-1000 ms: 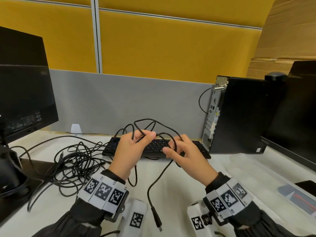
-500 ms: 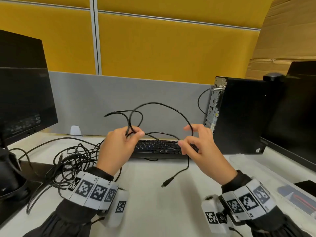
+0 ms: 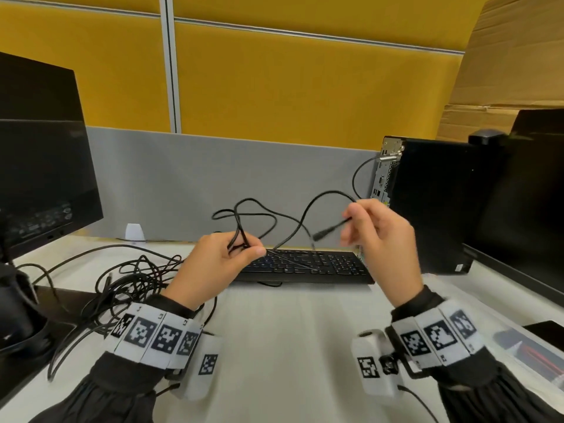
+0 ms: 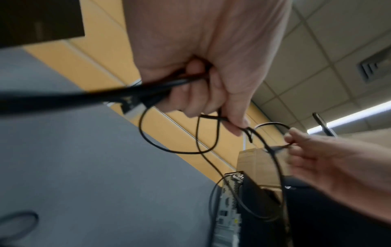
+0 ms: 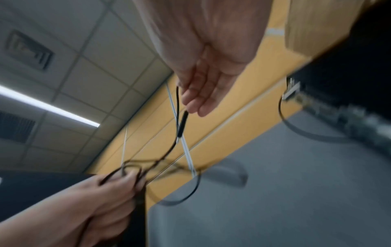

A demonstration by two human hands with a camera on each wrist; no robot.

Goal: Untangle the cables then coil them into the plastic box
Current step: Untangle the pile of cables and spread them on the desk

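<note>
A thin black cable (image 3: 293,236) hangs in loops in the air between my two hands, above the keyboard. My left hand (image 3: 247,250) grips several bunched loops of it, and the left wrist view shows thumb and forefinger of that left hand (image 4: 237,128) pinching the strands. My right hand (image 3: 351,216) is raised further right and pinches the cable just behind its plug (image 3: 325,233), which sticks out to the left. The right wrist view shows the plug (image 5: 183,123) below the right fingertips (image 5: 194,103). A tangle of more black cables (image 3: 122,279) lies on the table at the left. The clear plastic box (image 3: 500,334) sits at the right edge.
A black keyboard (image 3: 311,265) lies behind the hands. A computer tower (image 3: 433,203) and a dark monitor (image 3: 537,193) stand on the right, another monitor (image 3: 39,154) on the left. A black headset (image 3: 15,315) sits near the left edge. A grey and yellow partition closes off the back.
My right hand has moved up and to the right and slid along the cable to its plug, which no longer dangles. My left hand has kept hold of the loops.
</note>
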